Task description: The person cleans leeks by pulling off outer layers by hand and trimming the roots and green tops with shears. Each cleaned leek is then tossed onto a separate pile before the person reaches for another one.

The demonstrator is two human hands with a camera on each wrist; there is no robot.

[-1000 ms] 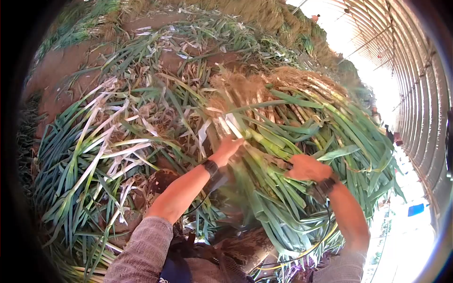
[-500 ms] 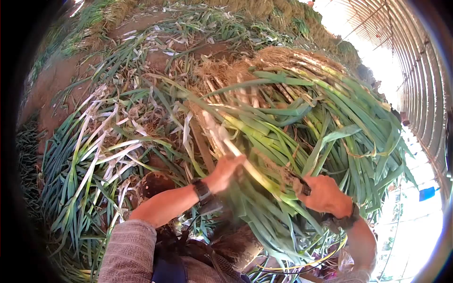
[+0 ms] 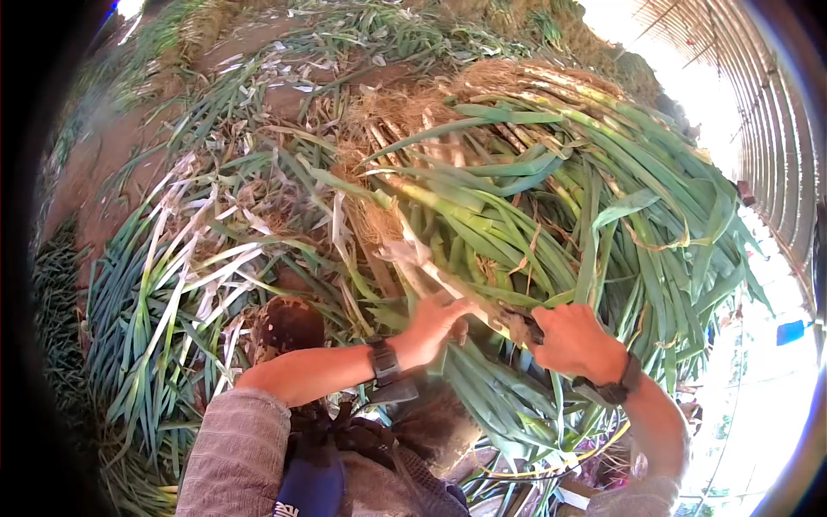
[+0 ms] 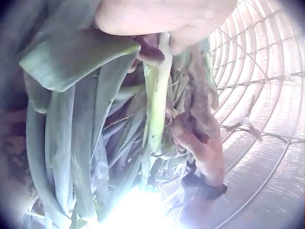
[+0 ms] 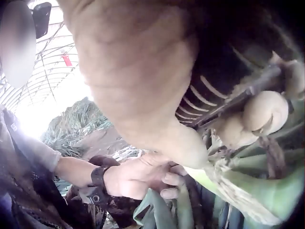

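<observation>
My left hand (image 3: 435, 327) holds a long green onion (image 3: 435, 274) that slants across the front of a big heap of green onions (image 3: 620, 233). Its pale, rooted end points up and left; lower down the stalk (image 4: 159, 105) passes between thumb and fingers in the left wrist view. In my right hand (image 3: 577, 340) I grip a mud-caked knife (image 3: 517, 326), its blade lying along the held stalk toward my left hand. The right wrist view shows curled fingers (image 5: 269, 112) around its dark, ridged handle (image 5: 205, 102). Green leaves hang below both hands.
Trimmed green onions (image 3: 164, 250) with white stems lie in a row at the left. Stripped leaves and husks (image 3: 284, 181) litter the brown soil. A ribbed greenhouse wall (image 3: 767, 129) curves up at the right, near a blue object (image 3: 789, 333).
The right hand was lower and farther right half a second ago; it has moved up and left. The left hand has shifted slightly down, and loose outer skin now shows around the stalk's pale end.
</observation>
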